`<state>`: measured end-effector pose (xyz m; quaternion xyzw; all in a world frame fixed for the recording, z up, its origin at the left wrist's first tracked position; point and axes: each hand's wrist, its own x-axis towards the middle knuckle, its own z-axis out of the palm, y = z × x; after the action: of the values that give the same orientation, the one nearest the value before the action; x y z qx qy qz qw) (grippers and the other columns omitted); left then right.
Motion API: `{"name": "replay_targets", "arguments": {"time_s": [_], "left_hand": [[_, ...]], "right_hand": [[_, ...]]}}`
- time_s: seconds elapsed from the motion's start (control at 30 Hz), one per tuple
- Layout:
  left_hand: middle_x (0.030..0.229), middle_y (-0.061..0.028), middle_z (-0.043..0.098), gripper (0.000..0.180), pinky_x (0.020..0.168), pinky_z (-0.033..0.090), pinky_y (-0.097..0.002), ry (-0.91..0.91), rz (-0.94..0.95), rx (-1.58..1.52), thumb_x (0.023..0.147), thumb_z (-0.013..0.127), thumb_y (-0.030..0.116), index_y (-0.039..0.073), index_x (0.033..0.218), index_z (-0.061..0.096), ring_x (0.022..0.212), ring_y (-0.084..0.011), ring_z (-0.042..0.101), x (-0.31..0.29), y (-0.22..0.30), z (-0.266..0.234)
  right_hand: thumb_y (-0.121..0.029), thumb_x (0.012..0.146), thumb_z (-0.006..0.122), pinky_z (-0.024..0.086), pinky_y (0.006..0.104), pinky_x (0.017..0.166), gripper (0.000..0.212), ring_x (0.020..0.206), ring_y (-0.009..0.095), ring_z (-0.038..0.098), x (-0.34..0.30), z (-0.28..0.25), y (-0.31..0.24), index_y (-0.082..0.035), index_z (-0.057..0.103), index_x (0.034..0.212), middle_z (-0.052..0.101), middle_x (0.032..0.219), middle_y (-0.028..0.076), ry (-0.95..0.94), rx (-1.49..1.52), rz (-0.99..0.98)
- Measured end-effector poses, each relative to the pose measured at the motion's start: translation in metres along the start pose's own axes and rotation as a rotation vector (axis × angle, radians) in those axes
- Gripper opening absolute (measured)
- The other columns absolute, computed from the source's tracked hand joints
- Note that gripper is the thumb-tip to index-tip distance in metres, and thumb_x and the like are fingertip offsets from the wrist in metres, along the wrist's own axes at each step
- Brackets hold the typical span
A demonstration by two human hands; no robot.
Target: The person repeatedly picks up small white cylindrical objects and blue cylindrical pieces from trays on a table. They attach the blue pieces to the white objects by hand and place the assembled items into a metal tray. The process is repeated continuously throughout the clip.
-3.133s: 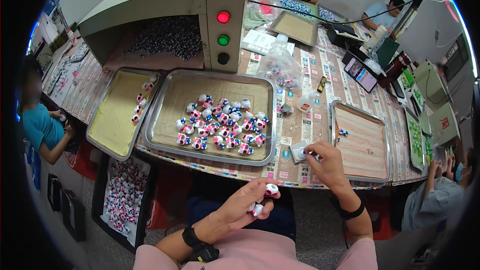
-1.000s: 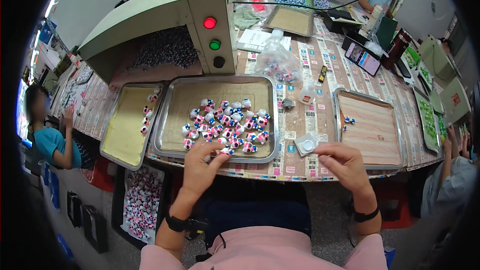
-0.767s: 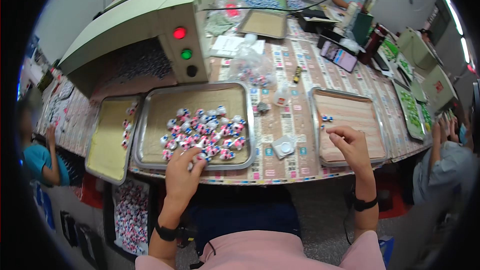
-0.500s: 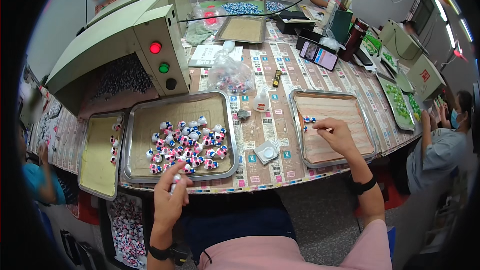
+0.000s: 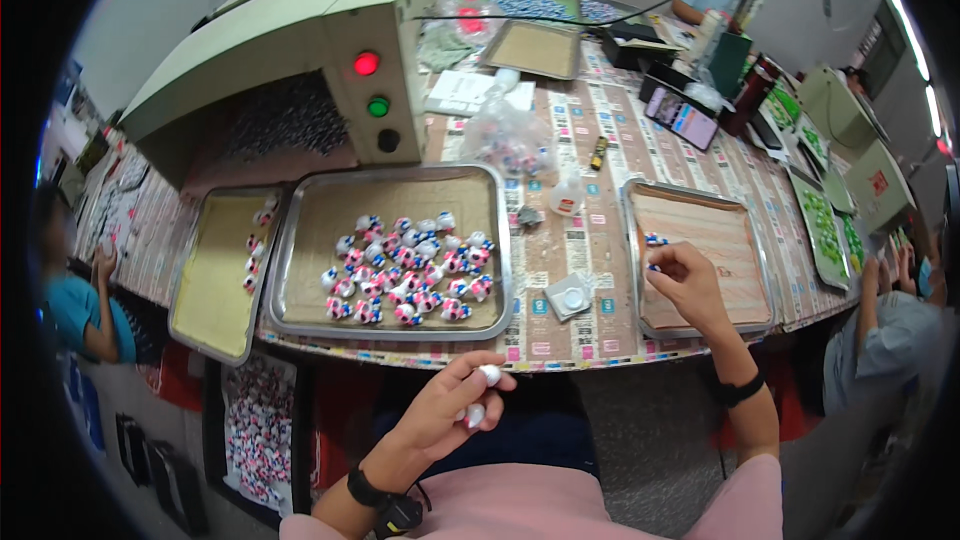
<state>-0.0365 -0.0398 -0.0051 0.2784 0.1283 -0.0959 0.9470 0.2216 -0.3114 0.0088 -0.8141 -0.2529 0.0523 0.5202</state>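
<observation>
**Small painted figures, one hand at each tray**

The left hand (image 5: 445, 410) is pulled back off the table edge, above the lap, fingers curled around a couple of small white figures (image 5: 484, 392); one sits pinched at the fingertips, its rounded end pointing up toward the table, another tucked lower in the palm. Their long axis is too small to judge.

The right hand (image 5: 686, 280) rests inside the shallow metal tray with a tan wooden-looking floor (image 5: 745, 285), fingers bent and nearly closed over a tiny white-and-blue piece (image 5: 655, 240) at the tray's left side. Whether it actually grips one, I cannot tell.

Between them, the large steel tray (image 5: 300, 240) holds a loose cluster of pink, blue and white figures (image 5: 410, 270), lying every which way.
</observation>
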Motion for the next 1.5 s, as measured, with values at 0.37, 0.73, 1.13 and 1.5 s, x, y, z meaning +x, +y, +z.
{"name": "replay_targets", "arguments": {"time_s": [0.37,0.73,1.13,1.5], "left_hand": [[0.112,-0.0091,0.064,0.030,0.068,0.054,-0.0256,-0.011,-0.056,-0.242,0.099,0.059,0.026,0.006,0.122,0.057,0.082,-0.0125,0.061,0.001,-0.006,-0.004],[0.115,-0.0084,0.063,0.028,0.075,0.057,-0.0258,-0.022,-0.061,-0.253,0.098,0.061,0.015,0.004,0.124,0.057,0.093,-0.0136,0.065,-0.002,-0.012,-0.004],[0.112,-0.0052,0.062,0.037,0.073,0.055,-0.0235,0.027,-0.087,-0.184,0.099,0.060,0.012,0.003,0.134,0.052,0.092,-0.0128,0.064,0.001,-0.017,-0.003],[0.107,-0.0049,0.062,0.033,0.065,0.053,-0.0223,0.075,-0.081,-0.110,0.097,0.063,0.010,0.004,0.128,0.055,0.086,-0.0119,0.064,0.009,-0.020,0.007]], "right_hand": [[0.001,0.087,0.071,0.054,0.0234,0.081,0.018,0.090,0.012,0.066,-0.024,0.043,-0.055,0.005,0.071,0.104,0.068,0.101,0.008,-0.274,0.266,0.203],[-0.001,0.082,0.072,0.051,0.0318,0.072,0.015,0.081,0.024,0.066,-0.011,0.072,-0.050,0.000,0.073,0.096,0.068,0.090,0.012,-0.219,-0.194,-0.131],[-0.002,0.080,0.073,0.052,0.0350,0.073,0.014,0.084,0.028,0.067,-0.016,0.073,-0.057,-0.001,0.073,0.094,0.070,0.089,0.013,-0.194,-0.259,-0.185],[-0.004,0.085,0.074,0.051,0.0248,0.069,0.017,0.083,0.012,0.064,-0.070,0.086,-0.103,-0.002,0.074,0.102,0.071,0.096,0.010,-0.372,0.243,0.015]]}}
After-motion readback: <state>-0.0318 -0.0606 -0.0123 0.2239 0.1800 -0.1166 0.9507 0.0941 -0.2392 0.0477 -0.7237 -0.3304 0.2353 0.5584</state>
